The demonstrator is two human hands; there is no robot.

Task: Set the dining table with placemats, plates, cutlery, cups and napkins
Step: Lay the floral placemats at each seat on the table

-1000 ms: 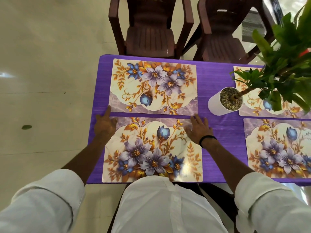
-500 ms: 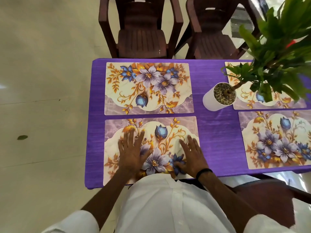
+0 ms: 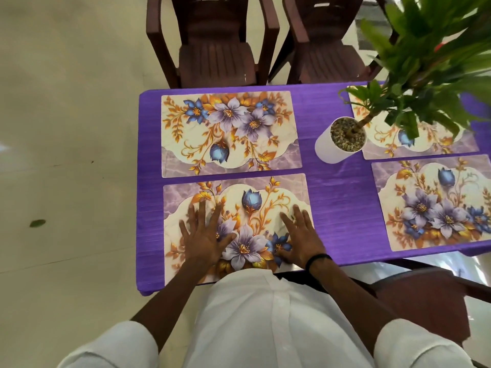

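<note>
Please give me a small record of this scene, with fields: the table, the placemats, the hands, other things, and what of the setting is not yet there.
table: purple cloth
placemats: four floral mats; near left mat, far left mat, near right mat, far right mat partly hidden by leaves
left hand: flat, fingers spread, on the near left mat
right hand: flat on the same mat, black band at wrist
other: potted plant in white pot between the mat pairs; two brown chairs on the far side
missing: plates, cutlery, cups, napkins not in view
</note>
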